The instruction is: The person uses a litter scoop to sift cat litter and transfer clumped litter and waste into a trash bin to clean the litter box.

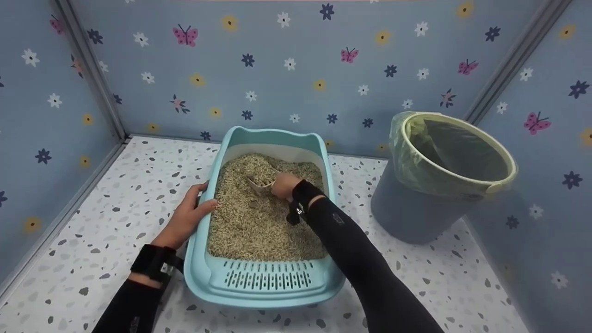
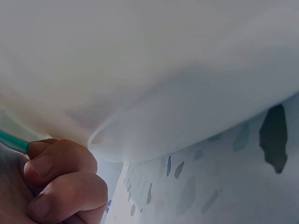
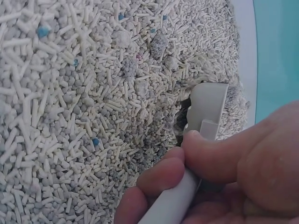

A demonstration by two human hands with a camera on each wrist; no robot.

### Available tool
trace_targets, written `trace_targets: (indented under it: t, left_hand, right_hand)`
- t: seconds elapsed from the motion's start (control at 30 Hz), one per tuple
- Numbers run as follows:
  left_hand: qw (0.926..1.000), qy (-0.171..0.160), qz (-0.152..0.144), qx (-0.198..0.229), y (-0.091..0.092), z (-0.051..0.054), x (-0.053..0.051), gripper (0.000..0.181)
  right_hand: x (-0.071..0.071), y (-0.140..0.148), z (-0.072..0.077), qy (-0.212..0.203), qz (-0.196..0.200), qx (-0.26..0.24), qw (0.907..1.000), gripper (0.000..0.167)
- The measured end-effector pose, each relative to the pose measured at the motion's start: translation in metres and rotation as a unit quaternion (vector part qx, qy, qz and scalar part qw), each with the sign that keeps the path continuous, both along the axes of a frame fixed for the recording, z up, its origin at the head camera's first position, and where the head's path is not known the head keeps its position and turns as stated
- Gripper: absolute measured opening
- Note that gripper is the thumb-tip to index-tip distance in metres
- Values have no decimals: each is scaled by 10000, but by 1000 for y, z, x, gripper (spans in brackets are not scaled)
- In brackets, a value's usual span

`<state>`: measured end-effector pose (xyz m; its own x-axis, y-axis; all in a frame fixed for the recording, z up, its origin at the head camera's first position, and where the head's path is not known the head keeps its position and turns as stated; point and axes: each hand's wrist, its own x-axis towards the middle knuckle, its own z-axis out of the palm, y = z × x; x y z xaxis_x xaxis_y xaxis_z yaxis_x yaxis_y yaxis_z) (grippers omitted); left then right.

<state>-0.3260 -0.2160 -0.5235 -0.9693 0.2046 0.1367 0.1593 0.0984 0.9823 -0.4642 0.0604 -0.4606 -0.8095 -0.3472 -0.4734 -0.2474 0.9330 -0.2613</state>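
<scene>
A light blue litter box [image 1: 266, 301] with a slotted front ledge stands on the floor, filled with pellet litter [image 1: 259, 231]. My left hand [image 1: 185, 217] grips its left rim, thumb over the top; from below, the left wrist view shows curled fingers [image 2: 65, 186] at the teal edge. Inside the box, toward the back, my right hand [image 1: 284, 186] holds a pale litter scoop [image 3: 208, 105] by its handle. The scoop's head is partly sunk in the litter, with pellets heaped in and around it. A few darker clumps [image 3: 159, 45] lie near it in the right wrist view.
To the right of the box stands a grey-blue bin [image 1: 411, 217] lined with a thin yellowish bag [image 1: 407, 171] under its rim. Walls printed with flowers and butterflies [image 1: 286, 88] close off the back and both sides. The floor [image 1: 106, 222] is white with grey speckles.
</scene>
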Motion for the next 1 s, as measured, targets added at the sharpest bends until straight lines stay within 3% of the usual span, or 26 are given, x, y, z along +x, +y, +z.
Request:
trace_targets:
  t: [0.03, 0.23, 0.37, 0.4, 0.57, 0.7, 0.87, 0.9, 1.0]
  left_hand:
    - [10000, 11, 8, -11, 0, 0, 0, 67]
    - [9999, 80, 21, -58, 0, 2, 0, 68]
    - [10000, 33, 51, -63, 0, 2, 0, 66]
    - [10000, 22, 46, -64, 0, 2, -1, 66]
    - [10000, -2, 45, -61, 0, 2, -2, 66]
    - [10000, -12, 24, -1, 1, 1, -3, 67]
    - [10000, -14, -31, -46, 0, 0, -1, 68]
    - [10000, -14, -35, -56, 0, 0, 0, 68]
    - [10000, -31, -27, -19, -1, 0, 0, 67]
  right_hand:
    - [1, 1, 0, -27, -438, -468, 9979, 41]
    - [8, 5, 4, -6, -899, -1273, 9878, 31]
    - [4, 5, 2, -67, -1243, -1641, 9786, 20]
    - [2, 4, 0, -45, -1258, -1638, 9784, 19]
    - [-35, 8, -38, 420, -990, -1425, 9839, 21]
    - [-41, 7, -47, 756, -917, -1375, 9833, 23]
    - [-18, 7, -19, 479, -842, -1677, 9811, 40]
    - [-18, 8, -21, 460, -822, -1829, 9786, 42]
    - [1, 8, 0, 381, -794, -1915, 9775, 46]
